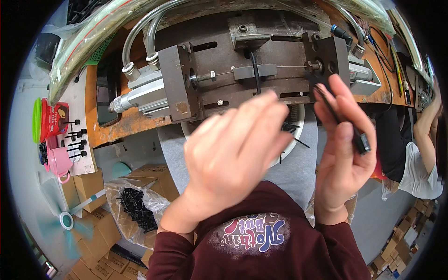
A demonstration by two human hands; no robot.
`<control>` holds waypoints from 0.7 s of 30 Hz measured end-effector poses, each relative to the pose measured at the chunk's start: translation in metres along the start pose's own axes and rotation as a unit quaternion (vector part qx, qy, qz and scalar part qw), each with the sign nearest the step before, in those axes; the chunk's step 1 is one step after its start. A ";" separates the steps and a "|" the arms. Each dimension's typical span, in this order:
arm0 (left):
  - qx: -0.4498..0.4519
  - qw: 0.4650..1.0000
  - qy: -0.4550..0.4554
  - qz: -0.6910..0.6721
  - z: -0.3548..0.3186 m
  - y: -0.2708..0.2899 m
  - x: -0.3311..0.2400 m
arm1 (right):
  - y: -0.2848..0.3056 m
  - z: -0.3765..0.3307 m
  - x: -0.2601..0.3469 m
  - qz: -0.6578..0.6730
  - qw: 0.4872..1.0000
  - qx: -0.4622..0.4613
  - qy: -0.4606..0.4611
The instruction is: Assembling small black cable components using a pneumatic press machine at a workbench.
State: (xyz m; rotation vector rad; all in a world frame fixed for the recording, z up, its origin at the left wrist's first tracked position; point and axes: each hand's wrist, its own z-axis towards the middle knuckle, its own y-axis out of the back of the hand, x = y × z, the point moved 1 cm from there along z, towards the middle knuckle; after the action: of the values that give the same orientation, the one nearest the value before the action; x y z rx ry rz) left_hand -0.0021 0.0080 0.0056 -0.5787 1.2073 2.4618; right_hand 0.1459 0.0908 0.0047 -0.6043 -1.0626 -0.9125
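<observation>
In my right hand (347, 140) a long black bolt (333, 109) is held between thumb and fingers, its threaded end up and its square-looking head low on the right. My left hand (235, 149) is raised in front of the brown metal fixture (214, 56) and smeared by motion, so whether it holds anything is unclear. Another black rod (255, 70) stands in the fixture, crossing a small grey block (242, 72) under a metal bracket (249, 39). Behind my left hand a white tub (301, 135) with black bolts rests at my lap, partly hidden.
Air cylinders (142, 95) with clear hoses (151, 35) flank the fixture. At the left are a pink cup (59, 161), a red tub (58, 119), several black bolts (77, 143), a turning fan (66, 220) and a bag of black bolts (135, 207). Another person (422, 158) sits at right.
</observation>
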 end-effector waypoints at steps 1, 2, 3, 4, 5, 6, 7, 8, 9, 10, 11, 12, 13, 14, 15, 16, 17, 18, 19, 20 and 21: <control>-0.030 0.998 -0.013 -0.059 -0.004 0.000 -0.005 | -0.001 -0.001 -0.002 -0.010 1.000 0.026 0.008; -0.023 0.997 -0.021 -0.068 -0.005 0.006 -0.013 | -0.005 -0.004 -0.006 -0.015 0.997 0.069 0.022; -0.030 0.994 -0.031 -0.099 -0.005 0.007 -0.017 | -0.008 -0.006 -0.007 -0.014 0.995 0.097 0.025; -0.008 0.993 -0.019 -0.116 -0.004 0.010 -0.019 | -0.010 -0.009 -0.007 -0.013 0.993 0.116 0.026; 0.013 0.991 -0.006 -0.133 -0.003 0.013 -0.021 | -0.011 -0.009 -0.003 0.003 0.993 0.117 0.012; -0.014 0.990 -0.021 -0.140 -0.005 0.011 -0.019 | -0.014 -0.009 -0.001 0.022 0.993 0.119 0.001; -0.041 0.988 -0.037 -0.147 -0.007 0.008 -0.016 | -0.017 -0.009 0.001 0.041 0.992 0.122 -0.010; -0.056 0.987 -0.045 -0.144 -0.008 0.008 -0.014 | -0.013 -0.008 0.003 0.020 0.989 0.143 -0.006; -0.069 0.985 -0.054 -0.146 -0.007 0.006 -0.012 | -0.012 -0.007 0.001 0.004 0.990 0.143 0.006; -0.071 0.986 -0.055 -0.138 -0.006 0.008 -0.011 | -0.010 -0.006 0.000 -0.010 0.990 0.142 0.018; -0.064 0.989 -0.038 -0.129 -0.006 0.009 -0.010 | -0.009 -0.006 -0.001 -0.025 0.989 0.141 0.030; -0.058 0.991 -0.020 -0.118 -0.007 0.011 -0.010 | -0.004 -0.005 -0.003 -0.043 0.989 0.136 0.043; -0.052 0.993 -0.003 -0.108 -0.008 0.013 -0.010 | -0.001 -0.003 -0.004 -0.054 0.989 0.124 0.052; -0.050 0.994 0.010 -0.095 -0.008 0.013 -0.007 | -0.001 -0.003 -0.006 -0.056 0.992 0.099 0.054; -0.044 0.997 0.010 -0.070 -0.008 0.011 -0.003 | 0.000 -0.003 -0.005 -0.056 0.994 0.078 0.056; -0.038 0.998 0.009 -0.044 -0.008 0.008 0.001 | 0.001 -0.003 -0.005 -0.049 0.995 0.061 0.057; -0.032 0.999 0.008 -0.020 -0.007 0.006 0.004 | 0.004 -0.001 -0.004 -0.064 0.996 0.045 0.052; -0.005 1.000 0.009 -0.007 -0.007 0.005 0.006 | 0.008 -0.001 -0.003 -0.077 0.996 0.038 0.039; 0.021 1.000 0.010 0.006 -0.007 0.004 0.007 | 0.011 -0.001 -0.001 -0.082 0.996 0.036 0.029; 0.024 0.999 -0.001 0.027 -0.005 0.003 0.008 | 0.013 -0.002 -0.002 -0.078 0.996 0.041 0.026; 0.027 0.998 -0.011 0.047 -0.003 0.002 0.009 | 0.015 -0.003 -0.003 -0.059 0.996 0.051 0.039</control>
State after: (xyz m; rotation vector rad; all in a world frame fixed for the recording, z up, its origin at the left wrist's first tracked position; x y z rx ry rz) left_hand -0.0103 0.0051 0.0007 -0.4897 1.3153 2.4970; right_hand 0.1592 0.0970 0.0008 -0.4216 -1.0767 -0.9711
